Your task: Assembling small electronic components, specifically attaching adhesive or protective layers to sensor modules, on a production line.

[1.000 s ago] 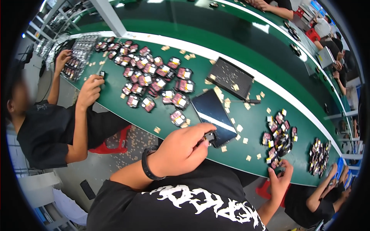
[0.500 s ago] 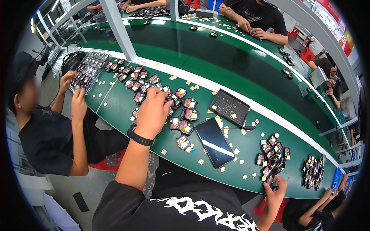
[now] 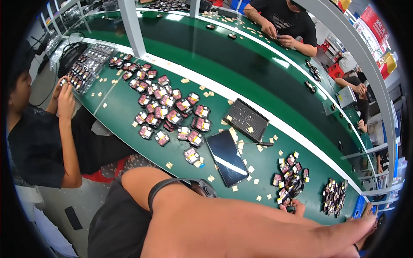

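My left forearm sweeps across the lower picture, very near the camera, with a dark watch on its wrist. My left hand point(image 3: 340, 235) is at the lower right with one finger stretched out; its other fingers run into the dark rim, and I see nothing held. Beyond that arm, my right hand point(image 3: 297, 209) is closed around a small black module point(image 3: 292, 209) at the near edge of a heap of similar modules point(image 3: 294, 179). Part of the right hand is hidden behind my left arm. A larger spread of black modules with pink-and-white faces point(image 3: 161, 112) lies to the left.
A dark tablet point(image 3: 228, 158), a black tray point(image 3: 245, 120) and a screwdriver point(image 3: 266, 144) lie mid-table among scattered cream squares. Another module heap point(image 3: 334, 197) stands at right. A co-worker point(image 3: 36, 129) sits at left beside clear plastic trays point(image 3: 91, 64). A green conveyor point(image 3: 223, 73) runs behind the white rail.
My left hand has left the large spread of modules and swung right, close to the camera. My right hand stays at the right-hand heap. The view has shifted slightly.
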`<action>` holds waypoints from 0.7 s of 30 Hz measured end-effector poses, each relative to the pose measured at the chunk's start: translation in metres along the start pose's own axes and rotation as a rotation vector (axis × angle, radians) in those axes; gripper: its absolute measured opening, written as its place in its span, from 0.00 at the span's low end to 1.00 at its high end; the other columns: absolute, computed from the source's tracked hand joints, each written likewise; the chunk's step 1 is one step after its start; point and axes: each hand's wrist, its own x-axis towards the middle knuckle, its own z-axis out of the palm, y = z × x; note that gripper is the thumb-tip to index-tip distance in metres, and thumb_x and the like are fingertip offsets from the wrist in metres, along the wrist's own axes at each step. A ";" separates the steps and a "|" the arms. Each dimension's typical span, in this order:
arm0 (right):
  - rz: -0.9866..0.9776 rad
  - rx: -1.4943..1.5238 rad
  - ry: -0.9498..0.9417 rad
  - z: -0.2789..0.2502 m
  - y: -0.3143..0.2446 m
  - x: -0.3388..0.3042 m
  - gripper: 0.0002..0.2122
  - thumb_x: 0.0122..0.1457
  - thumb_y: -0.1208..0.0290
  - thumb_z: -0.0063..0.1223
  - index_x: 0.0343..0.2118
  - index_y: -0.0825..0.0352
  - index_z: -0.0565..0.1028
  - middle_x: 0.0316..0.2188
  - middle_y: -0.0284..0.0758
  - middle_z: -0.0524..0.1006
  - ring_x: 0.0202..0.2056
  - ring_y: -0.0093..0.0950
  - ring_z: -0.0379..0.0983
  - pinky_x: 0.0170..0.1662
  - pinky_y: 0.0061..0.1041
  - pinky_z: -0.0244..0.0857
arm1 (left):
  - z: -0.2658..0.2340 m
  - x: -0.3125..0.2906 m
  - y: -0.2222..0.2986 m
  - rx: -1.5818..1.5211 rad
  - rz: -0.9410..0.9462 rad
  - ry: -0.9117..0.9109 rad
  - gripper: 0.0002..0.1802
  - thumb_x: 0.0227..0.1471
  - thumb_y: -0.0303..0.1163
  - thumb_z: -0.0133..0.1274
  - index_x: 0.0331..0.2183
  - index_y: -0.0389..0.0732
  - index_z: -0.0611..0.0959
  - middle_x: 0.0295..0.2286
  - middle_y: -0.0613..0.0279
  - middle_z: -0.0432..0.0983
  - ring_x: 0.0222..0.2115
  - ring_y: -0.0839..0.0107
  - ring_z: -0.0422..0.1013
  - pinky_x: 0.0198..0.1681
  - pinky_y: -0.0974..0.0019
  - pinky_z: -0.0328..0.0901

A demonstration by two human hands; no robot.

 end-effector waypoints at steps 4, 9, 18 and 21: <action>0.155 0.065 -0.033 0.005 -0.003 0.004 0.23 0.43 0.78 0.73 0.44 0.67 0.76 0.40 0.33 0.70 0.34 0.25 0.67 0.32 0.23 0.60 | 0.005 0.005 -0.032 0.032 0.185 -0.003 0.85 0.36 0.90 0.40 0.68 0.24 0.38 0.67 0.23 0.32 0.70 0.36 0.34 0.68 0.35 0.29; 0.262 0.156 -0.103 0.000 0.032 -0.001 0.23 0.41 0.78 0.73 0.43 0.68 0.76 0.40 0.32 0.70 0.33 0.24 0.66 0.31 0.22 0.60 | 0.012 0.014 -0.049 0.088 0.381 -0.058 0.87 0.33 0.94 0.34 0.68 0.22 0.42 0.68 0.24 0.31 0.70 0.36 0.35 0.67 0.34 0.31; 0.221 0.252 -0.076 -0.018 -0.027 -0.001 0.22 0.36 0.76 0.76 0.36 0.68 0.76 0.38 0.31 0.70 0.33 0.20 0.66 0.29 0.20 0.58 | 0.038 -0.086 -0.144 0.057 -1.056 0.622 0.31 0.67 0.32 0.50 0.65 0.32 0.63 0.58 0.53 0.68 0.53 0.69 0.71 0.57 0.64 0.66; 0.170 0.379 -0.156 -0.016 -0.049 0.004 0.24 0.38 0.71 0.78 0.38 0.68 0.77 0.38 0.32 0.72 0.33 0.21 0.69 0.30 0.22 0.63 | 0.039 -0.093 -0.163 -0.199 -1.032 0.723 0.37 0.67 0.32 0.50 0.69 0.35 0.53 0.62 0.50 0.63 0.59 0.65 0.68 0.60 0.63 0.64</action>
